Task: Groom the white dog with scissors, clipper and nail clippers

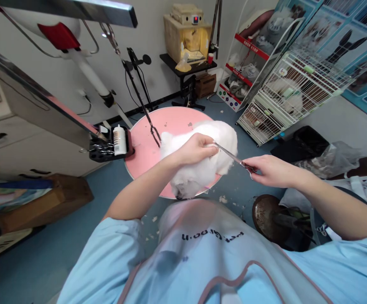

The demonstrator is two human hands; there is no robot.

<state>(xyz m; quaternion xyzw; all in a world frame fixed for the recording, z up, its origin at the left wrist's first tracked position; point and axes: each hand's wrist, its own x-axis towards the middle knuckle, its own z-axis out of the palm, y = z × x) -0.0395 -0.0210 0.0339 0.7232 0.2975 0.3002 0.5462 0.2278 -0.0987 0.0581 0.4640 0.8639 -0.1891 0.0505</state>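
Note:
A fluffy white dog (228, 135) is on the round pink grooming table (145, 126) in front of me, its head toward my apron. My left hand (199, 148) reaches across its body, thumb and fingers pinched together on white fur; which body part lies under them I cannot make out. My right hand (270, 169) holds a pair of scissors (230, 155) by the handles. The long blades point left, and their tips are at the fur beside my left fingertips. Whether the blades are apart is too small to tell.
A dark tether (150, 120) hangs from the metal arm (107, 12) toward the dog. At the table's left edge sits a black tool holder (101, 147) with a white bottle (119, 140). A round stool (270, 219) stands right; white cages (284, 97) are behind. Fur clippings dot the floor.

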